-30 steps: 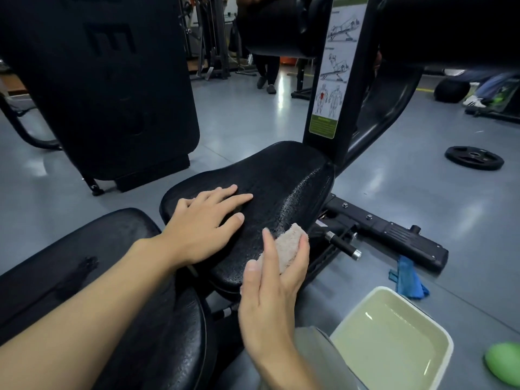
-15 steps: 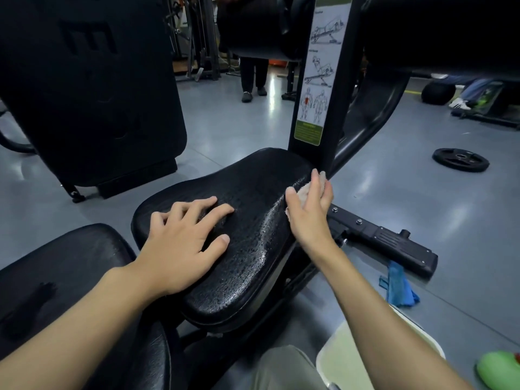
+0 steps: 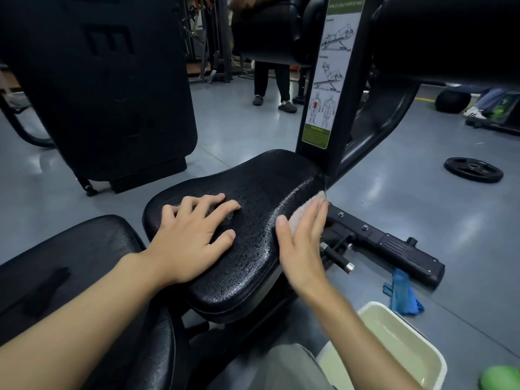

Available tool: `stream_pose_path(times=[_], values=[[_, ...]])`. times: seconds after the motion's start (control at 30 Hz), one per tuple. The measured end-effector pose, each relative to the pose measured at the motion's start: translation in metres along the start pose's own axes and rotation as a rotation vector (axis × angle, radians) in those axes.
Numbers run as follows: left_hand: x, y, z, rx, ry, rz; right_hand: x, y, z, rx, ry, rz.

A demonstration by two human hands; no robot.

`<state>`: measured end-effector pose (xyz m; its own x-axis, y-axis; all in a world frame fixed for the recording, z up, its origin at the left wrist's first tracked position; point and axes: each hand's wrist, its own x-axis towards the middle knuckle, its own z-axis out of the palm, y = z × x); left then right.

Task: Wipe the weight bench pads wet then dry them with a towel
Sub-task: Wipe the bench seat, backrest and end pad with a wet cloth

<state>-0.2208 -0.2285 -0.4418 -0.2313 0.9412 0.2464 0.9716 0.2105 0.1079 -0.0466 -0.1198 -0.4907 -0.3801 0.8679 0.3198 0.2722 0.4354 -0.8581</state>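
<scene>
A black seat pad (image 3: 261, 192) of the weight bench fills the middle of the view, its surface beaded with water. My left hand (image 3: 191, 235) lies flat on its near left part, fingers spread. My right hand (image 3: 302, 243) presses a small pale wet cloth (image 3: 305, 208) against the pad's right side edge with straight fingers. A second black pad (image 3: 70, 263) lies at lower left with damp streaks. A blue towel (image 3: 401, 294) lies crumpled on the floor at the right.
A cream basin (image 3: 422, 342) of water stands on the floor at lower right, next to a green object (image 3: 501, 378). The bench's black base beam (image 3: 394, 246) runs right. A weight plate (image 3: 472, 168) lies further off. A person's legs (image 3: 270, 83) stand behind; a dark upright pad (image 3: 112, 80) is left.
My right hand with the cloth went from the pad's near right edge up to its far right corner, then slid partway back along the edge. My left hand stayed flat on the pad.
</scene>
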Motion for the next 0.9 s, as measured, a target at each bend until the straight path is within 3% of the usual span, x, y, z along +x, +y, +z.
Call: stream_pose_path(times=[0.13,0.3,0.43,0.57,0.63,0.73,0.8,0.83,0.9], values=[[-0.002,0.002,-0.002,0.005,-0.021,-0.017,-0.061,-0.016,0.023,0.050,0.009,-0.059],[-0.010,0.001,-0.016,-0.219,-0.101,-0.031,-0.101,-0.027,0.041,-0.229,0.030,-0.116],[-0.033,-0.010,-0.026,-0.431,-0.044,0.005,-0.114,-0.036,0.038,-0.427,-0.054,-0.190],[-0.060,-0.011,-0.032,-0.508,-0.022,0.057,-0.119,-0.040,0.031,-0.554,-0.123,-0.219],[-0.069,-0.005,-0.033,-0.524,-0.037,0.084,-0.120,-0.043,0.027,-0.576,-0.153,-0.318],[-0.075,0.009,-0.036,-0.554,-0.070,0.112,-0.115,-0.060,0.015,-0.368,-0.265,-0.503],[-0.076,0.020,-0.036,-0.589,-0.069,0.121,-0.097,-0.078,0.000,0.043,-0.396,-0.336],[-0.076,0.025,-0.035,-0.582,-0.078,0.121,-0.083,-0.083,-0.008,0.231,-0.381,-0.239],[-0.074,0.032,-0.030,-0.460,-0.124,0.133,-0.051,-0.082,-0.022,0.320,-0.283,-0.210]])
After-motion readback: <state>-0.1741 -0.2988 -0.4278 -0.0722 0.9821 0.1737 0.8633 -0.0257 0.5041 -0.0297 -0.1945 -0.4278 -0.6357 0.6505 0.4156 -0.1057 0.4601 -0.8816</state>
